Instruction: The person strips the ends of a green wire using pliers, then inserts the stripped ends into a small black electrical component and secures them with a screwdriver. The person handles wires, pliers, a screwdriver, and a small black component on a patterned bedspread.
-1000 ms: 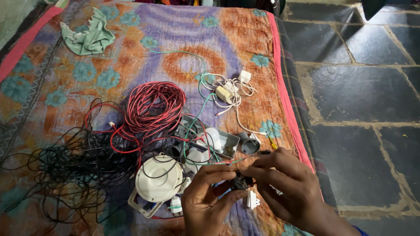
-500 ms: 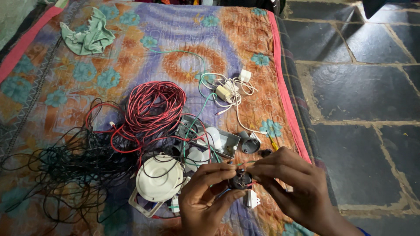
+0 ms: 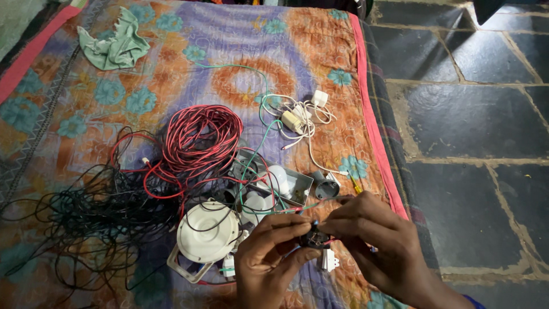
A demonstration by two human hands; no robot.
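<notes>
Small black electrical fitting [image 3: 314,238], round and dark, perhaps a lamp holder or socket part, sits pinched between both hands just above the near edge of the patterned quilt [image 3: 171,68]. Left hand [image 3: 269,260] comes at it from the lower left, thumb and forefinger closed on its left side; right hand [image 3: 374,243] closes on it from the right, fingertips curled over its top. It lies level between them, about equally near to each, and its long axis cannot be told at this size. Thin coloured wires seem to run from it toward the pile behind. Just below it lies a small white plug [image 3: 327,260]. Near the left hand sits a round white ceiling fitting [image 3: 207,232], with a red wire coil [image 3: 200,137] and tangled black wire [image 3: 86,212] beyond it.
</notes>
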